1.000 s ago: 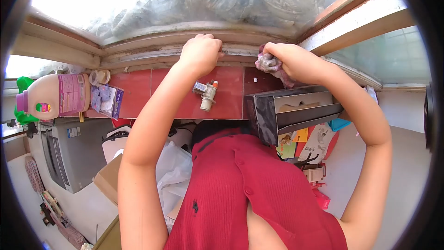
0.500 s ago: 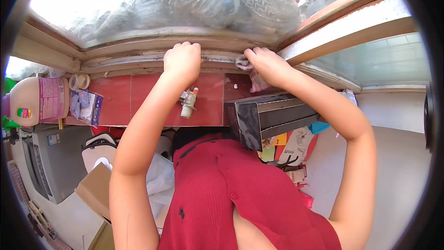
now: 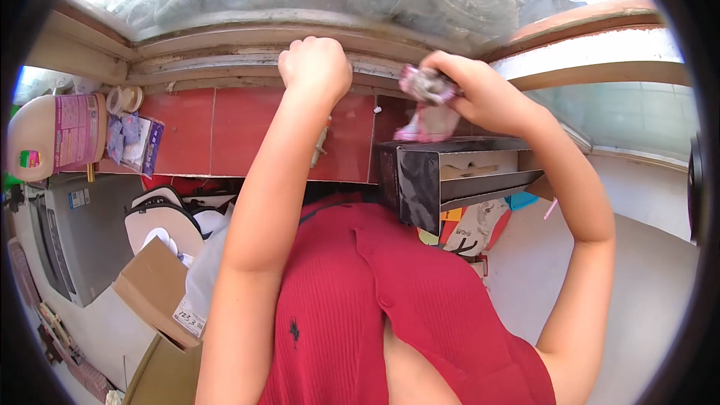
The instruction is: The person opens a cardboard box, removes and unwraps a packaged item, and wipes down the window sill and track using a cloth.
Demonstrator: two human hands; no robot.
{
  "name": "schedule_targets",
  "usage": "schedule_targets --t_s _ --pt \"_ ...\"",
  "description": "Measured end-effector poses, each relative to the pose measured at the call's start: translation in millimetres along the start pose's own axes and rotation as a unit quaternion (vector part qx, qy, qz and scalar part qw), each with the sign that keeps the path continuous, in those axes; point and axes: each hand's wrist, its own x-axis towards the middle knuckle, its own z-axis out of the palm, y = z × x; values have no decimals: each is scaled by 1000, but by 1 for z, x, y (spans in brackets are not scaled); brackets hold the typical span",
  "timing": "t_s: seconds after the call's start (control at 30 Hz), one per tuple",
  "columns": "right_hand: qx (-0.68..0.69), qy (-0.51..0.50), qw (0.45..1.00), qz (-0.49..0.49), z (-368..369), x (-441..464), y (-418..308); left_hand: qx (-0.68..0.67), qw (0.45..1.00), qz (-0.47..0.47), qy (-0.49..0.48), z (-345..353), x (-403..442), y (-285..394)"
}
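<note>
My left hand (image 3: 315, 67) is closed in a fist at the dirty window track (image 3: 232, 62); its fingertips are hidden, so what it may hold cannot be seen. My right hand (image 3: 487, 94) pinches a crumpled pink-and-white cloth (image 3: 429, 86), soiled grey on top, whose lower end hangs over the red tiled sill (image 3: 262, 127). The cloth is slightly blurred and is in front of the track's right part. Behind my left forearm, a pale plastic fitting (image 3: 320, 146) lies on the sill, mostly covered.
An open black box (image 3: 420, 187) stands at the sill's right, below my right hand. On the left are a large detergent bottle (image 3: 45, 131), tape rolls (image 3: 124, 99) and small packets (image 3: 139, 142). A cardboard box (image 3: 154, 292) and a grey appliance (image 3: 90, 232) stand lower left.
My right hand has lifted the cloth off the track and drawn it back to the right. My left hand, still closed, has shifted slightly right. The view has also moved.
</note>
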Motion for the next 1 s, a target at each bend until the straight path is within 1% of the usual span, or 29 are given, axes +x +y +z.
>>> schedule_targets --t_s 0.03,0.07,0.13,0.2,0.27,0.3,0.37,0.4,0.47,0.5,0.57,0.6,0.67,0.7,0.77,0.8,0.87,0.9,0.97,1.0 --pt "-41 -19 999 12 -4 -9 1 9 1000 -5 -10 0 1 2" --pt "-41 -19 999 12 -6 -16 4 18 1000 -8 -20 -1 2 3" --pt "-60 -43 994 78 -6 -26 12 18 1000 -5 -25 -1 3 3" --pt "-69 -43 994 72 -3 -30 18 23 999 -2 -31 -1 1 2" --pt "-96 -96 983 127 -2 -29 17 20 1000 -2 -6 2 -1 3" --pt "-94 -94 983 126 -1 -27 17 23 1000 -2 -5 2 0 2" --pt "-139 -158 965 157 2 -22 18 1 1000 -1 2 3 0 0" --pt "-138 -157 965 156 3 -21 17 4 1000 -2 2 3 -1 -1" --pt "-127 -170 965 154 4 -16 15 -61 997 25 30 4 -3 -6" --pt "-125 -169 966 148 5 -14 15 -57 998 22 31 5 -3 -10" --pt "-138 -167 965 146 7 -14 18 -54 992 106 44 6 -2 -21" --pt "-137 -165 966 142 7 -14 19 -50 992 104 45 4 -4 -26" --pt "-142 -157 968 135 7 -14 21 -245 955 164 31 1 -9 -39" --pt "-141 -157 968 135 8 -14 21 -243 955 165 30 1 -13 -44" --pt "-128 -161 969 138 7 -13 21 -291 930 211 75 1 -18 -51" --pt "-128 -158 969 138 6 -12 20 -289 930 213 76 2 -18 -52" --pt "-122 -170 966 152 6 -10 18 -225 946 199 120 5 -18 -53" --pt "-122 -170 966 152 7 -11 18 -225 946 198 120 6 -16 -52" --pt "-127 -163 967 147 9 -10 19 -73 946 291 118 7 -5 -47" --pt "-128 -164 967 146 9 -10 20 -73 947 290 119 4 0 -42"
